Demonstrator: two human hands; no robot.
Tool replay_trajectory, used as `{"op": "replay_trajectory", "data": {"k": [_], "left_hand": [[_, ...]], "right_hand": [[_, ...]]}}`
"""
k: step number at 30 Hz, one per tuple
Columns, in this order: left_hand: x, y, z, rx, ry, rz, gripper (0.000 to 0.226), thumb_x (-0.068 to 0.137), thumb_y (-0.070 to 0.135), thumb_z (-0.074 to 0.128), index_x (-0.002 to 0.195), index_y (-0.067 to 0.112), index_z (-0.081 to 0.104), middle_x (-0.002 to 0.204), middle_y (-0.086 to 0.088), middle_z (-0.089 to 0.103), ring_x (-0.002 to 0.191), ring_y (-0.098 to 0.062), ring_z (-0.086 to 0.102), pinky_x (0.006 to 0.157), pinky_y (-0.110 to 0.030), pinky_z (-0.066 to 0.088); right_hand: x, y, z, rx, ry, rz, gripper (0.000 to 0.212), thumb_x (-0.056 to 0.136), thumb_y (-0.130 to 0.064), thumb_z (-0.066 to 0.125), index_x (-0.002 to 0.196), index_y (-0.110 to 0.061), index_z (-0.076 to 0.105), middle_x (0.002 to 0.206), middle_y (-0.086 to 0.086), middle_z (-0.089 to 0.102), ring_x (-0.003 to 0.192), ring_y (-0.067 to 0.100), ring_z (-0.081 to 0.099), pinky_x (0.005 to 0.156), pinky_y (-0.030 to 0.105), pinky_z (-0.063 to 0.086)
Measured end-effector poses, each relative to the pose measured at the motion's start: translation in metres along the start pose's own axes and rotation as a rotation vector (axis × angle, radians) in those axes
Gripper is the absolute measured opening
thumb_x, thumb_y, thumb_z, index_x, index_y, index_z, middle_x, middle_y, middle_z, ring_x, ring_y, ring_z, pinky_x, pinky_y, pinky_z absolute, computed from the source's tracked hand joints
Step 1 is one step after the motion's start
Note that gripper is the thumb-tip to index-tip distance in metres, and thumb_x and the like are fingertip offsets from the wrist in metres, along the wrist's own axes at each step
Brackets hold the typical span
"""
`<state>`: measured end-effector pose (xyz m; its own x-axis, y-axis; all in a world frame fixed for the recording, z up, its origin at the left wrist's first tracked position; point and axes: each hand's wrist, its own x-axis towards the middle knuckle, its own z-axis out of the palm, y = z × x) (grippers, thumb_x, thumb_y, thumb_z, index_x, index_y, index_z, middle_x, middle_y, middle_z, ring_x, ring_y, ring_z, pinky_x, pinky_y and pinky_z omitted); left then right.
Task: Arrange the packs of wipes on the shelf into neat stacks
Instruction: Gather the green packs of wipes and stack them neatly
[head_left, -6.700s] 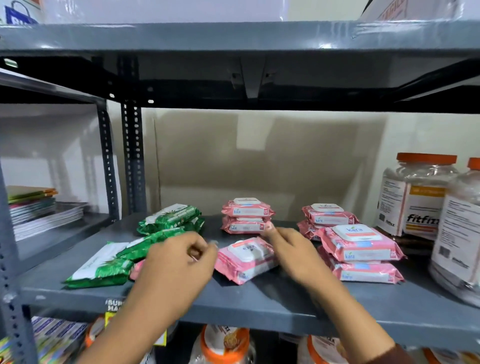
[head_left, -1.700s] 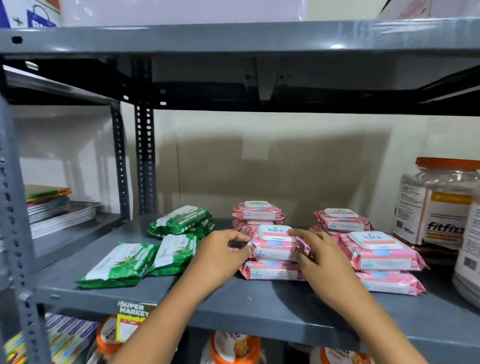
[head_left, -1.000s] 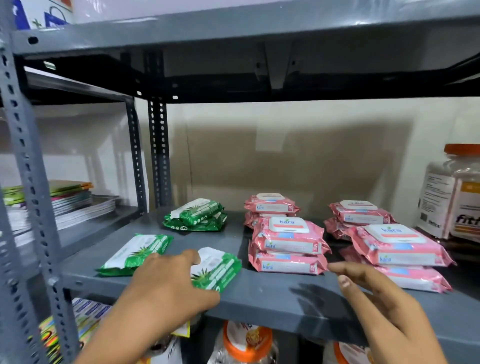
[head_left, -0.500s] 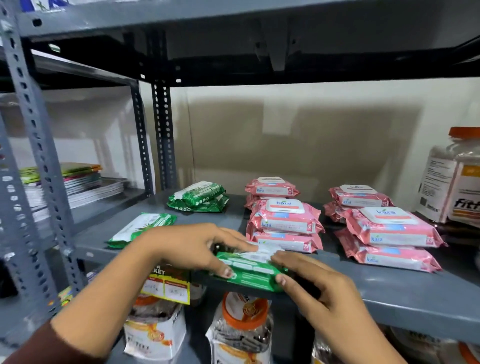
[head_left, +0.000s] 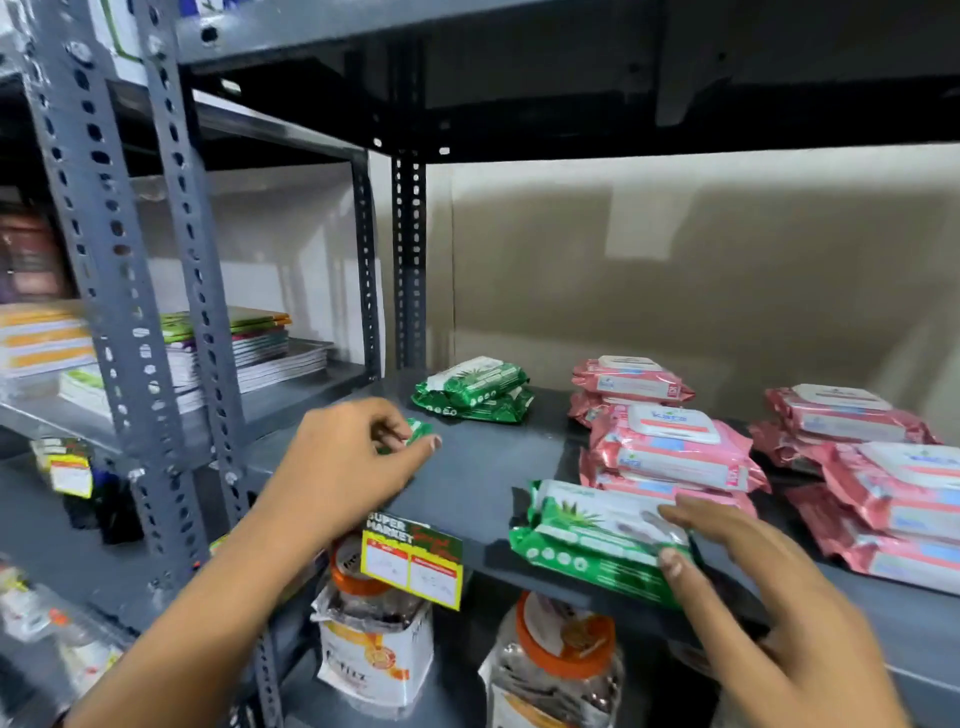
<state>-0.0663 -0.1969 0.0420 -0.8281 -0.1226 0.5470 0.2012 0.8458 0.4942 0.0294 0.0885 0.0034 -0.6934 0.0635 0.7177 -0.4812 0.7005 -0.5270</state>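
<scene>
Grey steel forms the shelf (head_left: 478, 483) where the wipes lie. The left hand (head_left: 343, 467) reaches in palm down from the lower left, wrist bent, its fingers curled around a green pack (head_left: 415, 431) that is almost wholly hidden beneath them; only one green corner shows past the knuckles. The right hand (head_left: 769, 587) comes in from the lower right with its fingers stretched out and slightly parted, lying flat on the right end of a second green pack (head_left: 587, 535), thumb against that pack's front edge. This pack lies at the shelf's front lip, slightly overhanging it, just in front of a pink stack (head_left: 670, 452).

Further back on the left sits a stack of two green packs (head_left: 472, 389). Behind the near pink stack stands another pink stack (head_left: 628, 384), and two more pink stacks, a rear one (head_left: 841, 421) and a front one (head_left: 893, 499), sit to the right. A yellow and red price tag (head_left: 410, 561) hangs from the shelf edge. On the level below stand jars with orange lids (head_left: 561, 654). Notebooks (head_left: 249, 348) are piled on the neighbouring shelf to the left.
</scene>
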Motion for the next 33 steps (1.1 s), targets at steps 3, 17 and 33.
{"op": "replay_trajectory", "data": {"k": [3,17,33], "left_hand": [[0.013,-0.031,0.003,0.314,-0.028,-0.088,0.072,0.064,0.081,0.054,0.101,0.02,0.063,0.103,-0.005,0.068,0.105,-0.029,0.059,0.088,-0.038,0.05],[0.086,-0.099,-0.006,-0.246,-0.724,0.229,0.057,0.069,0.031,0.08,0.123,0.036,0.066,0.118,0.019,0.065,0.101,0.001,0.061,0.081,-0.013,0.047],[0.073,-0.118,-0.007,-0.456,-0.657,0.192,0.045,0.073,0.076,0.057,0.095,0.039,0.07,0.082,0.012,0.072,0.074,-0.009,0.067,0.071,-0.028,0.054]], "right_hand": [[0.016,0.095,0.02,0.017,-0.159,0.221,0.039,0.054,-0.078,0.073,0.089,-0.06,0.071,0.114,-0.029,0.064,0.121,-0.008,0.052,0.101,0.013,0.04],[0.058,-0.1,0.169,-0.335,-0.311,0.266,0.044,0.092,-0.028,0.062,0.136,-0.029,0.055,0.133,-0.008,0.062,0.122,0.013,0.057,0.099,0.024,0.043],[0.035,-0.11,0.191,-0.28,-0.145,0.19,0.033,0.085,-0.046,0.052,0.109,-0.036,0.072,0.109,-0.022,0.067,0.105,-0.003,0.055,0.084,-0.01,0.028]]}}
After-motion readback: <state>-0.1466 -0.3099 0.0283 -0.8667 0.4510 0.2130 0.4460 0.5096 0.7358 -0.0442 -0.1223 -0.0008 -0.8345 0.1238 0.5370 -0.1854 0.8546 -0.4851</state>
